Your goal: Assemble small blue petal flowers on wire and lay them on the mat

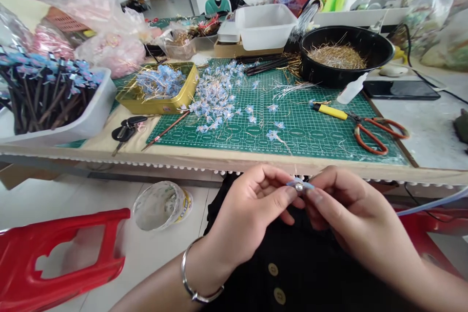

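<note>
Between my two hands, just in front of the table edge, is a small blue flower (299, 186) with a pearly bead at its centre. My left hand (256, 204) pinches one side of it between thumb and fingers. From the other side, the thumb and forefinger of my right hand (343, 200) close on the petals. A thin wire seems to rise behind the flower. Beyond my hands, a few finished-looking blue flowers (272, 134) lie on the green cutting mat (310, 144), with a heap of similar blue flowers (215, 95) farther back.
Scissors with orange handles (373, 139), a yellow-handled tool (331, 111) and a white glue bottle (351, 88) lie right. Behind them stands a black bowl (310, 66) of gold wires. Left are a yellow tin (161, 106), black snips (126, 129) and a white tub (98, 117) of stems.
</note>
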Demonstrator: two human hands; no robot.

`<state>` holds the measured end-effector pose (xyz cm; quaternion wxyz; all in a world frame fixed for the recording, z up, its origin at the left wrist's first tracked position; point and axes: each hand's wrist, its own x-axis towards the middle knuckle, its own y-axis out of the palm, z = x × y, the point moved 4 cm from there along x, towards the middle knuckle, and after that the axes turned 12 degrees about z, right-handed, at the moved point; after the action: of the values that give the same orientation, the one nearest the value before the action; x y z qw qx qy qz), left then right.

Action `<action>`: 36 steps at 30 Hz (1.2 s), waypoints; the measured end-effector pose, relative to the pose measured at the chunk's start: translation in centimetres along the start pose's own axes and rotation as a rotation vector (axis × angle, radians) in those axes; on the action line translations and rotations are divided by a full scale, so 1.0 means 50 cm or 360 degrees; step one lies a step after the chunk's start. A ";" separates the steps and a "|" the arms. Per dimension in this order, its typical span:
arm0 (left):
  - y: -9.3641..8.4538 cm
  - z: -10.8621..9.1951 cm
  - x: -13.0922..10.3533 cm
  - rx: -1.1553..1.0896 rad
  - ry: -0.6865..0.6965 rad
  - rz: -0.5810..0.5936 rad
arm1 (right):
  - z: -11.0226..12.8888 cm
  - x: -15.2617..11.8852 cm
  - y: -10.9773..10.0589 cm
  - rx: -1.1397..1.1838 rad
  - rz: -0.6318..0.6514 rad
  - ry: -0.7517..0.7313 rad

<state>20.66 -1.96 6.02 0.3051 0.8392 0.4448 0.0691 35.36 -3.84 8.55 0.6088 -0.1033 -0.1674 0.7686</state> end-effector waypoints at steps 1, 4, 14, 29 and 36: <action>-0.002 -0.001 0.000 -0.0042 -0.0020 -0.0025 | 0.006 -0.006 -0.007 -0.0133 -0.0033 -0.0068; -0.006 -0.002 0.000 -0.0155 -0.0167 -0.0099 | 0.030 -0.032 -0.033 -0.0720 -0.0106 -0.0429; 0.001 -0.008 0.000 -0.0302 -0.0226 -0.0056 | 0.022 -0.006 -0.011 -0.1158 -0.0004 -0.0837; -0.002 -0.047 -0.029 0.0907 0.0085 -0.0118 | 0.008 -0.030 -0.042 -0.0823 -0.0083 -0.0593; 0.029 -0.063 -0.045 0.1760 0.0399 -0.0037 | 0.050 -0.036 -0.036 -0.1123 0.0321 -0.0676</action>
<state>19.14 -2.90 9.76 -0.2341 0.8545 0.4570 -0.0783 36.49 -5.55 11.45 0.4097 -0.1605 -0.5310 0.7242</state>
